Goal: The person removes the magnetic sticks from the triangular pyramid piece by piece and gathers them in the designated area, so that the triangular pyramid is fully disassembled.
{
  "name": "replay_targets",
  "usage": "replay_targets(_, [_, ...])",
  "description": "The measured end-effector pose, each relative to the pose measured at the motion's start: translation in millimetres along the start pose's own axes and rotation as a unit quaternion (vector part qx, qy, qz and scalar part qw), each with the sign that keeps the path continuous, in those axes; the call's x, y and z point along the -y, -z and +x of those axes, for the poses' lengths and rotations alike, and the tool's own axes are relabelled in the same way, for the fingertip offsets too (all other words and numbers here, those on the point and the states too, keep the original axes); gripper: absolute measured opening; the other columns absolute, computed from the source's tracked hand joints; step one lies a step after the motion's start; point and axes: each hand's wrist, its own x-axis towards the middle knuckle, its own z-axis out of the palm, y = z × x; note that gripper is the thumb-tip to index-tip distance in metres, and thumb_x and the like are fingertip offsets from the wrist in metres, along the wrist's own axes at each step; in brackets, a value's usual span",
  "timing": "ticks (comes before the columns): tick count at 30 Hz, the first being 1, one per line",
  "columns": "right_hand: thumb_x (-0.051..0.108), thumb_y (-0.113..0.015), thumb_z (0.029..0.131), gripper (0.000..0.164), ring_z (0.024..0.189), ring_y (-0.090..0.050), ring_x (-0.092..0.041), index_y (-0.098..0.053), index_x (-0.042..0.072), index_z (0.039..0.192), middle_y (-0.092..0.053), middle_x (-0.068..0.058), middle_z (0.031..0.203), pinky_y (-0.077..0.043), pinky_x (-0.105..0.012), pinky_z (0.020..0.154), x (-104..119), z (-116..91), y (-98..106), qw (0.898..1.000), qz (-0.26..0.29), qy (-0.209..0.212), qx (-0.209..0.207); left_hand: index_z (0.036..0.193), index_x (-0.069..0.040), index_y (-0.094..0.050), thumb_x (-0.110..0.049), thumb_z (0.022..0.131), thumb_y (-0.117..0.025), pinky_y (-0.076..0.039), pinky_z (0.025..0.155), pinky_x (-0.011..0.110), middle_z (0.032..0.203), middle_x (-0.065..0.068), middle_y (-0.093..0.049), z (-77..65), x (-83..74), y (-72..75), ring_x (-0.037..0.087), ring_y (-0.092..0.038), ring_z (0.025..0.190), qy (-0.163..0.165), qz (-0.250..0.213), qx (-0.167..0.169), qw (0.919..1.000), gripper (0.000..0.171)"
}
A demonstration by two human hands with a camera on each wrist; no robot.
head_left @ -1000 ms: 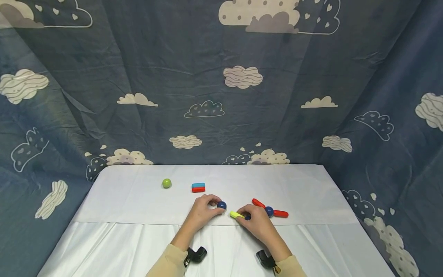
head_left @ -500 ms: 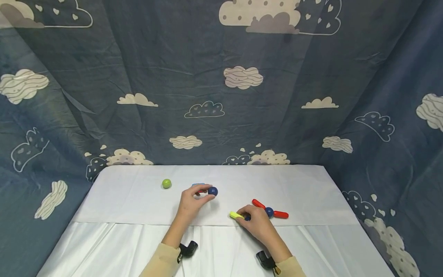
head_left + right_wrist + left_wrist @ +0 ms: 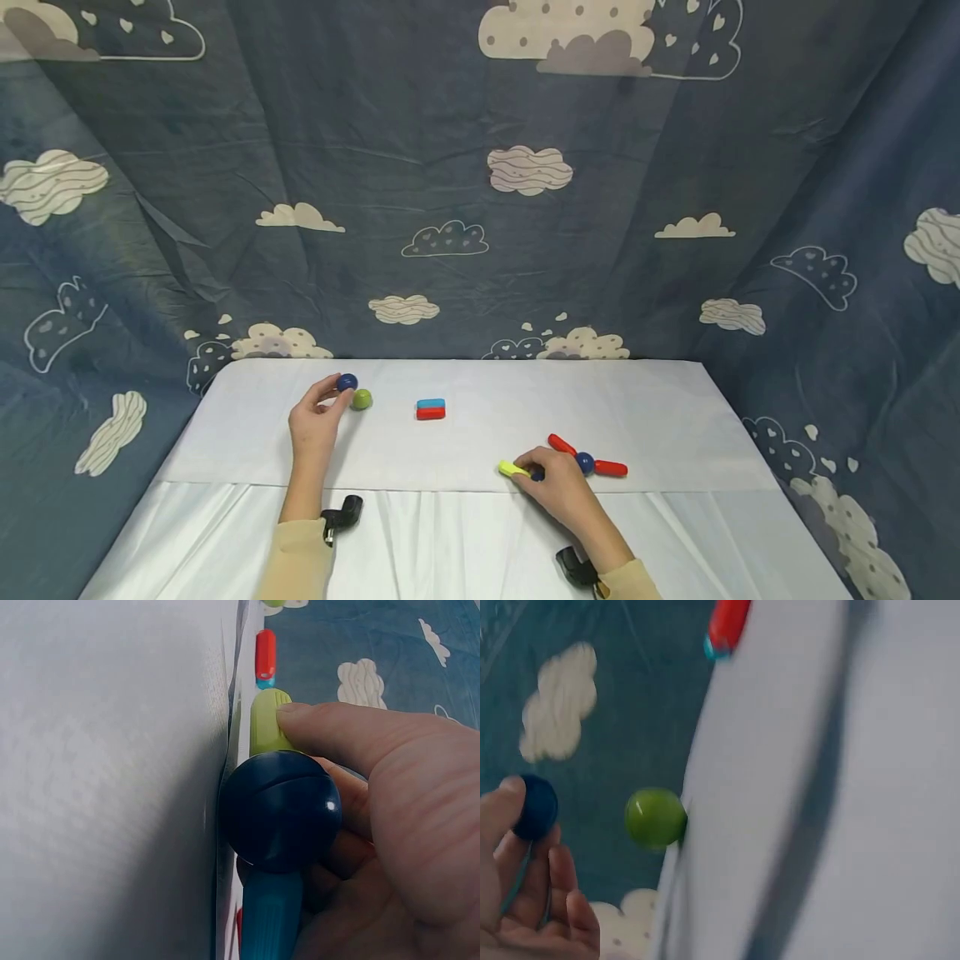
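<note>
Between thumb and fingertips my left hand (image 3: 316, 425) pinches a dark blue ball (image 3: 347, 382), raised over the back left of the table. Just beside it rests a green ball (image 3: 362, 399); the left wrist view shows a gap between the blue ball (image 3: 538, 808) and the green ball (image 3: 655, 818). Right of centre, my right hand (image 3: 555, 486) grips a yellow-green stick (image 3: 513, 468). In the right wrist view that stick (image 3: 268, 724) meets another dark blue ball (image 3: 281, 811), with a blue stick (image 3: 271, 915) on the ball's opposite side.
A light blue stick (image 3: 431, 403) and a red stick (image 3: 431, 413) lie side by side mid-table. Past my right hand, a blue ball (image 3: 585, 463) joins two red sticks (image 3: 611, 469) at an angle. A cloud-print cloth (image 3: 450, 275) hangs behind the white table (image 3: 660, 408).
My left hand has carried the blue ball left and back, from near the right hand, past the red and light blue sticks, to the green ball. My right hand stays in place.
</note>
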Motion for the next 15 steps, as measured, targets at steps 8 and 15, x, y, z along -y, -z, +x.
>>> replay_targets(8, [0.021,-0.089,0.086,0.020,0.089,-0.065,-0.010,-0.081,0.016,0.104,-0.077,0.005,0.098,-0.062,-0.039,0.087,0,0,0,1.000,-0.006,0.007,-0.002,0.131,-0.006,-0.071,-0.019,0.097,-0.078,-0.044,0.093,0.030,0.125,0.021,-0.075,5.8,26.8,6.8,0.029,-0.066,0.114,0.043,0.064,-0.018,0.9968,0.038])
replay_targets(15, [0.020,-0.089,0.086,0.019,0.088,-0.064,-0.009,-0.081,0.016,0.104,-0.077,0.004,0.098,-0.062,-0.038,0.086,0,0,-1,1.000,-0.010,0.009,-0.006,0.132,-0.004,-0.070,-0.018,0.096,-0.077,-0.038,0.120,0.058,0.128,0.025,-0.073,8.2,29.7,4.8,0.043,-0.064,0.128,0.053,0.111,0.006,0.9924,0.039])
